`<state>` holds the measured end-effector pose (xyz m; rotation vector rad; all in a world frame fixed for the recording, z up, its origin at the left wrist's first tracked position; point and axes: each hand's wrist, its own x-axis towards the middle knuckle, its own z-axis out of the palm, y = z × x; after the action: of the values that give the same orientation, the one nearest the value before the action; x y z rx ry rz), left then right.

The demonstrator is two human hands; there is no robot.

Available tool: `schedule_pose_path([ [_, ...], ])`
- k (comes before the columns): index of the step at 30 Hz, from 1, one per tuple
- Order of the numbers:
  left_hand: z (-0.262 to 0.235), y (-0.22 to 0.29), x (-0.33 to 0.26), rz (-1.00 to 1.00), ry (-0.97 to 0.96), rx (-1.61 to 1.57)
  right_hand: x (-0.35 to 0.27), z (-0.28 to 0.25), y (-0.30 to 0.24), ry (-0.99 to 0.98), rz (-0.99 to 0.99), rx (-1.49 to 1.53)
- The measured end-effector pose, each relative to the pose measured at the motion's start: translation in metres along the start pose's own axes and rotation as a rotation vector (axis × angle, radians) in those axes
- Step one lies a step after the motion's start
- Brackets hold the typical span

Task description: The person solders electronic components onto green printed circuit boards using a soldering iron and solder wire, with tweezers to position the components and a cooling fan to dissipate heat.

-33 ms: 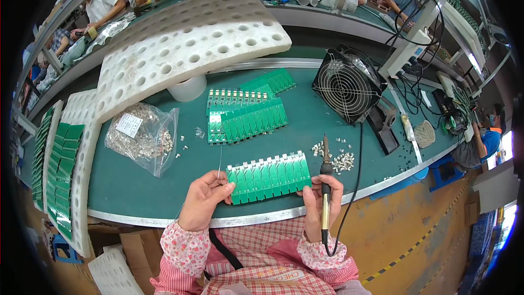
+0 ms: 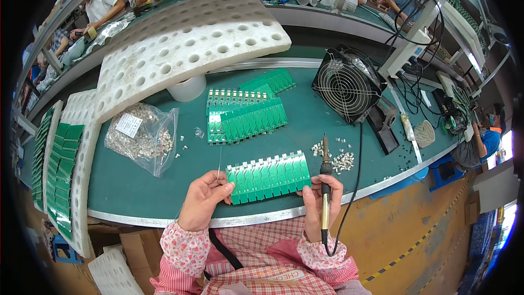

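A green circuit board panel (image 2: pixel 268 179) with small white connectors along its far edge is held up near the bench's front edge. My left hand (image 2: pixel 203 199) pinches its left end. From the same fingers a thin solder wire (image 2: pixel 220 159) sticks up. My right hand (image 2: pixel 322 203) is closed around a soldering iron (image 2: pixel 326 199), its tip pointing away from me, while the thumb touches the panel's right corner. Just beyond the iron lies a pile of small white connectors (image 2: pixel 343 161). More green circuit boards (image 2: pixel 254 121) are stacked behind the held panel.
At left lies a clear plastic bag (image 2: pixel 139 134) of connectors. White foam boards with holes (image 2: pixel 191 49) stand at the back and left, some carrying green boards (image 2: pixel 63 169). A caged black fan (image 2: pixel 349 84) is at back right, near a black stand (image 2: pixel 383 128). Other people work across the bench.
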<state>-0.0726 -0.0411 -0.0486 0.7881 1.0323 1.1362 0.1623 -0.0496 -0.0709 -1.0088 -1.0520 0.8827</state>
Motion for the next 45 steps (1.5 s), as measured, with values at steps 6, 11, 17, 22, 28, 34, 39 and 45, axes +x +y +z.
schedule_pose_path([
  [6,0.000,-0.001,-0.001,-0.015,0.008,0.009,-0.001,0.000,-0.001,0.010,0.002,0.001],
  [11,0.001,-0.001,0.000,-0.018,0.000,-0.008,-0.002,-0.002,0.001,0.012,0.005,-0.003],
  [17,0.002,0.001,0.004,-0.013,-0.007,-0.005,0.002,-0.002,0.002,0.017,0.005,0.006],
  [22,-0.006,0.001,-0.003,0.016,0.032,-0.015,0.000,0.007,-0.002,0.000,0.038,-0.019],
  [28,-0.012,0.000,-0.011,-0.034,-0.122,-0.060,-0.004,-0.001,0.003,0.007,-0.002,-0.093],
  [34,-0.059,0.026,-0.039,0.212,0.177,-0.269,-0.006,0.003,-0.002,0.004,0.004,-0.167],
  [39,-0.145,0.079,-0.050,0.619,0.442,-0.486,-0.006,0.004,-0.002,-0.024,-0.005,-0.166],
  [45,-0.285,0.126,0.003,0.753,0.800,-0.530,-0.005,0.007,-0.003,-0.024,-0.013,-0.191],
])
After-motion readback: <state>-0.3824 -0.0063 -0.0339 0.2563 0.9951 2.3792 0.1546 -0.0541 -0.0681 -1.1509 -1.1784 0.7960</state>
